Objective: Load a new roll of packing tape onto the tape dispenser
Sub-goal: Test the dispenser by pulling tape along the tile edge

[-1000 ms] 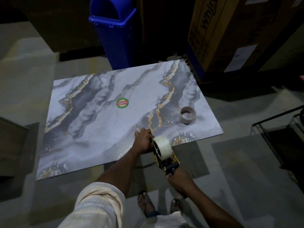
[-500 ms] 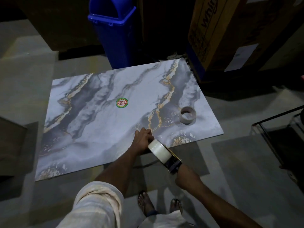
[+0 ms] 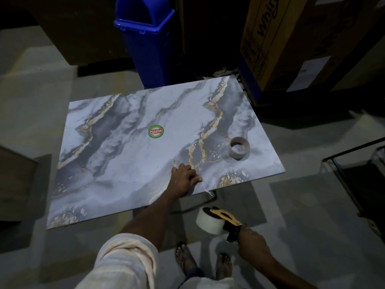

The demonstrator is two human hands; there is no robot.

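A white roll of packing tape (image 3: 209,223) sits on a yellow and black tape dispenser (image 3: 226,217). My right hand (image 3: 252,243) grips the dispenser's handle and holds it in the air below the front edge of the marble-patterned table (image 3: 125,163). My left hand (image 3: 183,178) lies knuckles-up on the table near that edge, fingers bent. A thin strip of clear tape (image 3: 208,191) glints from its fingertips over the edge toward the dispenser. An almost empty tape core (image 3: 239,150) lies flat on the table at the right.
A round green and red sticker (image 3: 156,131) marks the table's middle. A blue bin (image 3: 148,38) stands behind the table, a large cardboard box (image 3: 277,38) at the back right. A dark metal frame (image 3: 354,163) stands at the right. My feet (image 3: 204,261) are on the grey floor.
My right hand has pulled the dispenser back and down, away from the table edge and from my left hand. My left hand has stayed on the table, and tape now stretches between them.
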